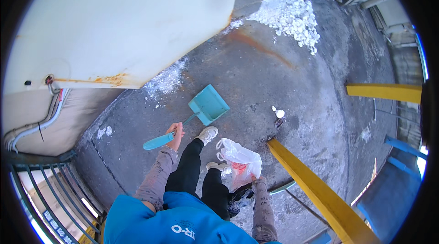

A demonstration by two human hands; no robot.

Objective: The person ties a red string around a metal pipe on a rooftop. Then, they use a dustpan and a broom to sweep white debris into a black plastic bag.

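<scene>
My left hand (176, 136) is closed around the handle of a long-handled teal plastic dustpan (208, 104). The pan is out in front of my shoes, its handle slanting back past my hand. On the other side, my right hand (256, 179) grips a white plastic carrier bag (243, 156) with red print. The bag's loop handles spread toward my shoe, and part of my right hand is hidden by the bag. A crumpled black plastic bag (240, 200) hangs just below that hand; whether I hold it too is unclear.
A heap of white lumps (288, 16) lies at the far wall. White powder (168, 78) is scattered beneath a rust-stained white metal panel (137, 21). A yellow post (315, 189) rises close on my right, near white and dark debris (279, 115). Metal railings (58, 192) stand at left.
</scene>
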